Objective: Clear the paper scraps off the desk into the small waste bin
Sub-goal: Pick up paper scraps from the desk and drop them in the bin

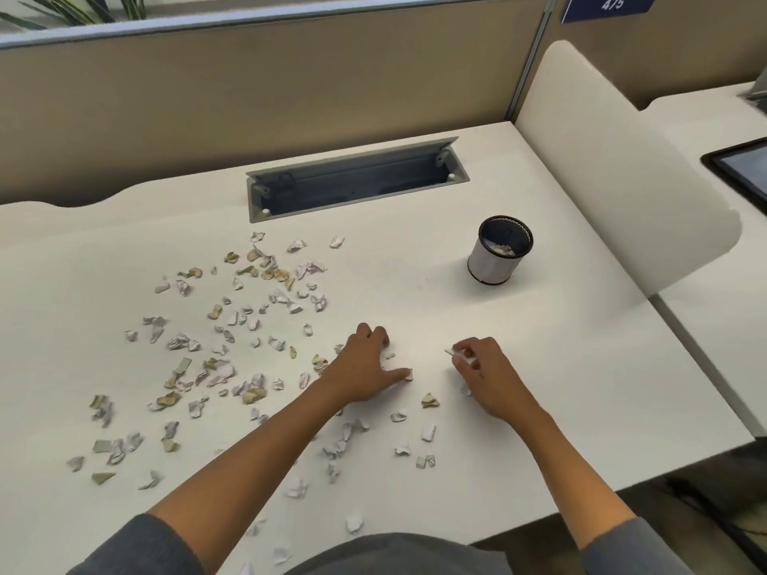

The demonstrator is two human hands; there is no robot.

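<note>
The right hand [483, 373] pinches a white scrap [450, 351]. The left hand [365, 367] lies flat on the desk [539, 346], fingers spread on scraps. The bin [498, 251] stands at one o'clock, bare desk between.

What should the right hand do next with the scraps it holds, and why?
Probably carry them up to the small waste bin and drop them in. The right hand already pinches white scraps, the bin stands open beyond it on the desk, and the left hand lies on other scraps.
</note>
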